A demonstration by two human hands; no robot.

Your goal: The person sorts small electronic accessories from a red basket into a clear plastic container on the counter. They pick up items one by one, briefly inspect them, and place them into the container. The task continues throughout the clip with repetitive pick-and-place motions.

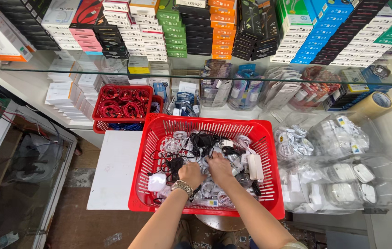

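head view: both the left hand and right hand dig closed-fingered into light, floppy, tangle-prone coiled cables beneath them, best grasped by the coil, in the red basket.

Both hands in the cable-filled basket, smaller basket behind-left, tape roll behind-right.

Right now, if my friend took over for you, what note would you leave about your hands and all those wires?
Left hand, wearing a wristwatch, is down in the cable pile, fingers buried; what it grips cannot be told.
Right hand is pressed into the same pile beside it.
Both work inside the big red basket, full of tangled white and black cables and chargers.
A smaller red basket of coiled red cables sits behind, to the left.
Clear bins on the right hold bagged white chargers.
The pile looks mixed and unsorted.
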